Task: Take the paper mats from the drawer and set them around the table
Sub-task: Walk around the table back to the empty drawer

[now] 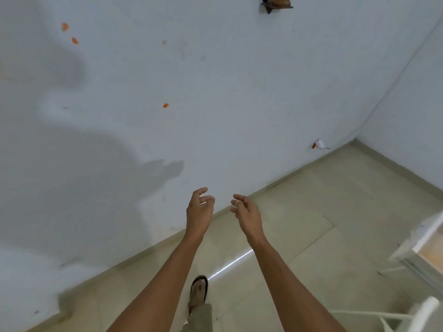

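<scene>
My left hand [200, 212] and my right hand [247, 213] are both raised in front of me at mid-frame, side by side, fingers loosely curled and apart, holding nothing. Both point toward the white wall. No paper mats and no drawer are in view. A corner of a table [429, 238] with a pale edge and a wooden top shows at the right edge.
A white wall [215, 92] with small orange marks fills most of the view and meets a side wall at the right. Beige floor tiles [323, 212] lie below. My sandalled foot [198, 292] steps forward. A white chair frame [407, 315] stands at the lower right.
</scene>
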